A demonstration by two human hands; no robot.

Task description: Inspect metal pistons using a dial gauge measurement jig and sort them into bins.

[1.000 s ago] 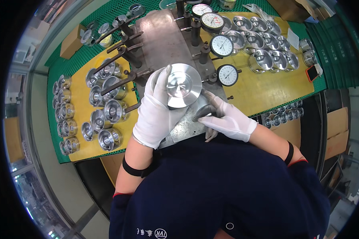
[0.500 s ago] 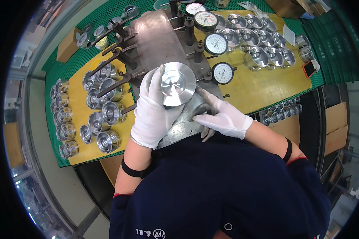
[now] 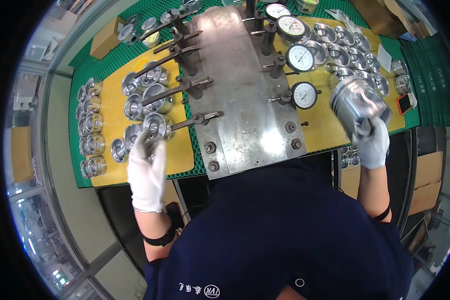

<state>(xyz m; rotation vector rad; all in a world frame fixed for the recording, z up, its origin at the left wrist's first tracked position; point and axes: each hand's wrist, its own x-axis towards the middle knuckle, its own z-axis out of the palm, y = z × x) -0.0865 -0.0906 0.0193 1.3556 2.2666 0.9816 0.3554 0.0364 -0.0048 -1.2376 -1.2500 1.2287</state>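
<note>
My right hand (image 3: 372,144), in a white glove, grips a shiny metal piston (image 3: 357,103) and holds it above the right yellow mat (image 3: 325,135). My left hand (image 3: 146,175), also gloved, reaches over the left yellow mat (image 3: 180,155); its fingertips touch a piston (image 3: 155,127) standing there, though I cannot tell if they grip it. Between the hands lies a steel gauge plate (image 3: 245,100) with dial gauges (image 3: 304,95) on its right side and lever arms (image 3: 185,90) on its left.
Rows of pistons stand at the left edge (image 3: 90,130) and fill the far right of the bench (image 3: 350,45). A cardboard box (image 3: 106,37) sits at the back left. Green matting (image 3: 430,75) covers the bench. A red-and-black device (image 3: 404,103) lies at right.
The piston has left the gauge plate: my right hand carried it off to the right. My left hand let go of it and swung left to the pistons on the left mat.
</note>
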